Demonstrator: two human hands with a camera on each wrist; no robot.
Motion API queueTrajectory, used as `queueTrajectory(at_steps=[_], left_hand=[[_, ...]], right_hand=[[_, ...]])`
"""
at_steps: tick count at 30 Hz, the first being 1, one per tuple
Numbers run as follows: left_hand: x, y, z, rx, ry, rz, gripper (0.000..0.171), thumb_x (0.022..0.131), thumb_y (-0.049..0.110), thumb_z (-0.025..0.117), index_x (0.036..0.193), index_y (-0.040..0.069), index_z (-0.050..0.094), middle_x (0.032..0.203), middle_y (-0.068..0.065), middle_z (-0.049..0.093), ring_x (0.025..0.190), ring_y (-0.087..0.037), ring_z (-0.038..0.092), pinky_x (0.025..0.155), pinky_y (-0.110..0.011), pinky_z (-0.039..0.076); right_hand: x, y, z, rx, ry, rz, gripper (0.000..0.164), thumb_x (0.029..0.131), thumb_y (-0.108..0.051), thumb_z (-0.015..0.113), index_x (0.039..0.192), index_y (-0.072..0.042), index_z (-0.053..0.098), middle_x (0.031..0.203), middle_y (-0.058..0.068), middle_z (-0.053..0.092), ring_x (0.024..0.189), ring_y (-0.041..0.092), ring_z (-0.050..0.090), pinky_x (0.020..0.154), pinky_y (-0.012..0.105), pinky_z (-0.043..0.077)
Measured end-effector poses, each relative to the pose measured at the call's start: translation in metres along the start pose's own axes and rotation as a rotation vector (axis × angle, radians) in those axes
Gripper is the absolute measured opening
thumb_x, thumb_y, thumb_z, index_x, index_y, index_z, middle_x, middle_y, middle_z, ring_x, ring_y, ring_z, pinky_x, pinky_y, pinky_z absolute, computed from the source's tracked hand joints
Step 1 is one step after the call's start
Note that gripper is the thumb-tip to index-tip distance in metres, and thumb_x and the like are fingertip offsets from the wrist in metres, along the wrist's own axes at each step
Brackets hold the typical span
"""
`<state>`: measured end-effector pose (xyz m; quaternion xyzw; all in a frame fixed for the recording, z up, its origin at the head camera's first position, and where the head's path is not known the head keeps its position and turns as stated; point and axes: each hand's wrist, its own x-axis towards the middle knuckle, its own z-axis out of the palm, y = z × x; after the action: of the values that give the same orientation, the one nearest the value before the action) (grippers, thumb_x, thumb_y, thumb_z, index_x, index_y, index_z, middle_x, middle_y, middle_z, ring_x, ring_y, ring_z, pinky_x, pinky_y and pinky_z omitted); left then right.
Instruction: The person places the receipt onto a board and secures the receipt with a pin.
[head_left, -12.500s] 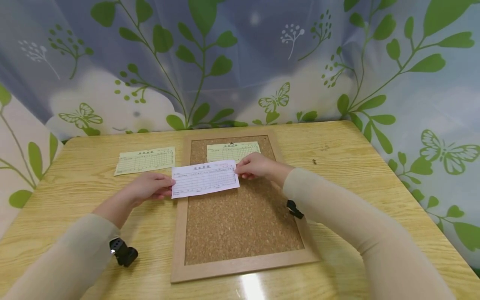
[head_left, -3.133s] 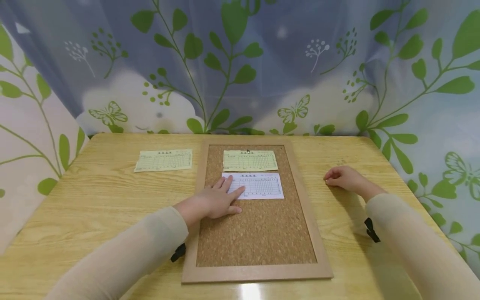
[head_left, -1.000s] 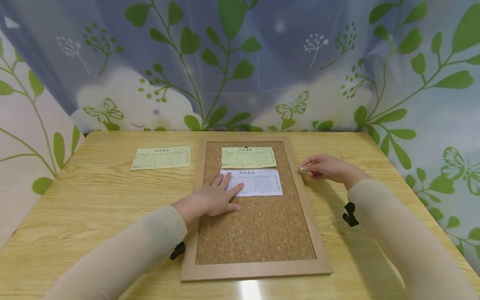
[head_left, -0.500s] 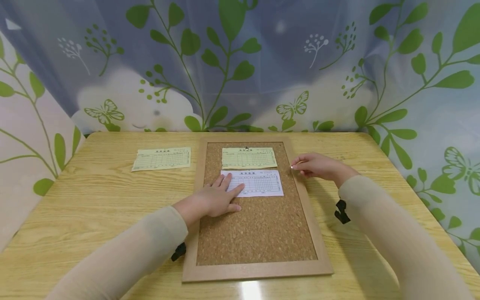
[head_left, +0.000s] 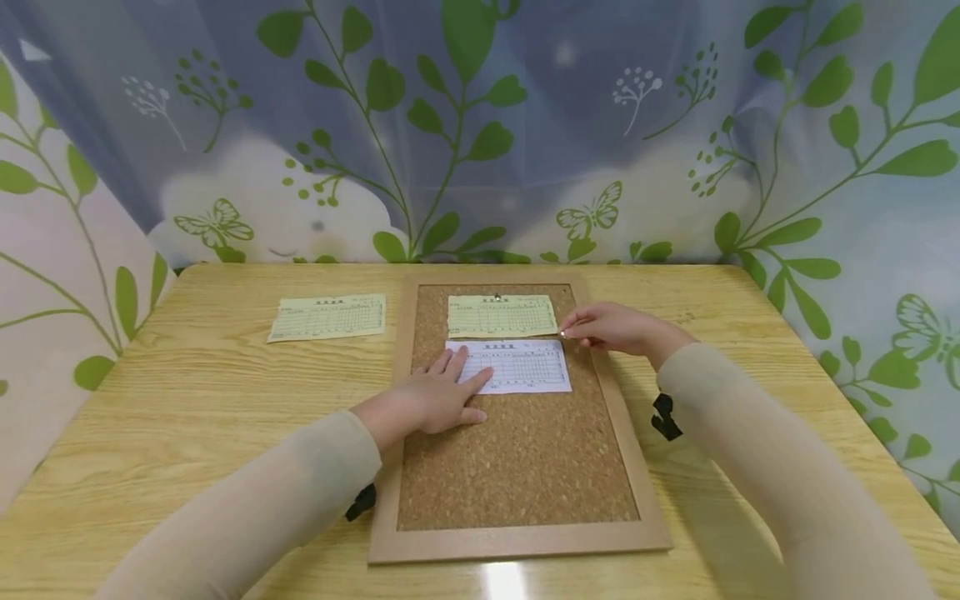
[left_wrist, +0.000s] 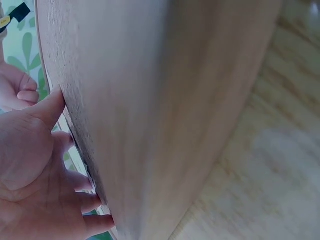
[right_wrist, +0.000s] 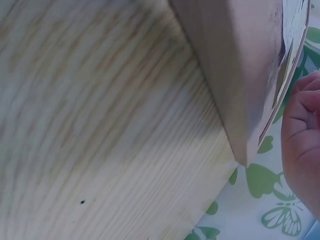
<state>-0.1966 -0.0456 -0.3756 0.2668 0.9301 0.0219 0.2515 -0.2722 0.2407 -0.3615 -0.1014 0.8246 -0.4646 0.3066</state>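
Note:
My left hand [head_left: 431,396] rests with spread fingers on the left part of a white printed slip [head_left: 525,367], which lies on a wood-framed corkboard [head_left: 517,467]. In the left wrist view, that hand's fingertips touch the board's face beside the frame. My right hand [head_left: 611,327] pinches a small shiny thumbtack [head_left: 564,334] close over the white slip's top right corner. Its curled fingers show at the edge of the right wrist view. Above the white slip is a yellow slip [head_left: 501,317], with a tack [head_left: 497,297] at its top middle.
Another yellow slip [head_left: 327,317] lies on the wooden table [head_left: 225,400], left of the board. A few tiny items [head_left: 684,317] are on the table to the right. A leaf-patterned curtain [head_left: 540,167] hangs behind the table.
Both hands held the white slip earlier; it now lies on the board under my left hand. My right hand reached to the table at right, then moved left over the board with the thumbtack.

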Motion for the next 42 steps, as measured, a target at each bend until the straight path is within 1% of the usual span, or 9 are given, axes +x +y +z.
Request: queueTrajectory(at_steps=[7,11,18,24,29,34,38,42], left_hand=[[0.001,-0.002,0.001,-0.002,0.002,-0.008,0.069,0.094,0.056,0.035,0.151,0.032,0.006,0.154,-0.012,-0.012,0.140,-0.032,-0.007,0.109,-0.052,0.010],[0.000,-0.002,0.001,-0.013,0.006,0.002,0.068,0.094,0.056,0.036,0.151,0.031,0.007,0.154,-0.013,-0.012,0.140,-0.032,-0.007,0.109,-0.053,0.010],[0.000,-0.002,0.001,-0.007,0.014,-0.007,0.068,0.094,0.056,0.035,0.151,0.030,0.007,0.154,-0.013,-0.012,0.140,-0.032,-0.007,0.109,-0.053,0.011],[0.001,-0.001,0.001,0.005,0.007,0.001,0.068,0.094,0.056,0.035,0.151,0.031,0.007,0.154,-0.012,-0.011,0.140,-0.031,-0.007,0.109,-0.054,0.011],[0.002,-0.001,0.001,0.004,0.003,0.001,0.068,0.094,0.056,0.035,0.151,0.031,0.007,0.154,-0.012,-0.012,0.140,-0.031,-0.008,0.109,-0.054,0.010],[0.002,-0.001,0.001,0.002,0.005,0.001,0.068,0.094,0.056,0.035,0.151,0.031,0.006,0.154,-0.012,-0.012,0.140,-0.031,-0.008,0.109,-0.054,0.010],[0.002,0.000,0.000,-0.003,0.003,0.000,0.068,0.094,0.056,0.035,0.151,0.031,0.007,0.154,-0.012,-0.012,0.140,-0.031,-0.007,0.109,-0.054,0.010],[0.001,0.001,0.003,-0.013,-0.011,-0.008,0.069,0.094,0.055,0.037,0.151,0.030,0.009,0.154,-0.013,-0.010,0.140,-0.032,-0.006,0.109,-0.054,0.010]], right_hand=[[0.008,-0.008,0.006,-0.021,-0.005,0.010,0.023,0.099,-0.010,0.045,0.115,0.005,0.051,0.078,0.003,0.044,0.066,0.012,0.038,0.064,0.029,0.035],[0.011,-0.010,0.007,-0.003,-0.015,0.011,0.023,0.100,-0.010,0.044,0.116,0.006,0.051,0.076,0.003,0.044,0.064,0.012,0.037,0.062,0.028,0.034],[0.014,-0.012,0.007,0.008,-0.035,-0.017,0.026,0.100,-0.011,0.044,0.116,0.009,0.049,0.077,0.002,0.044,0.063,0.011,0.037,0.061,0.028,0.033],[0.012,-0.014,0.005,0.019,-0.003,-0.006,0.028,0.100,-0.010,0.042,0.120,0.009,0.047,0.076,0.002,0.044,0.064,0.011,0.037,0.063,0.030,0.034],[0.009,-0.017,0.004,0.028,0.019,-0.012,0.030,0.100,-0.011,0.043,0.122,0.009,0.046,0.076,0.002,0.043,0.065,0.012,0.037,0.065,0.032,0.034],[0.009,-0.017,0.004,0.044,0.010,-0.011,0.029,0.100,-0.009,0.043,0.121,0.010,0.047,0.078,0.004,0.045,0.064,0.012,0.038,0.064,0.031,0.035],[0.013,-0.017,0.007,0.032,-0.012,-0.017,0.029,0.099,-0.008,0.043,0.121,0.011,0.047,0.081,0.005,0.048,0.064,0.010,0.039,0.062,0.029,0.035],[0.019,-0.019,0.014,0.037,-0.031,-0.023,0.027,0.098,-0.009,0.047,0.117,0.010,0.050,0.078,0.003,0.050,0.062,0.008,0.041,0.060,0.026,0.035]])
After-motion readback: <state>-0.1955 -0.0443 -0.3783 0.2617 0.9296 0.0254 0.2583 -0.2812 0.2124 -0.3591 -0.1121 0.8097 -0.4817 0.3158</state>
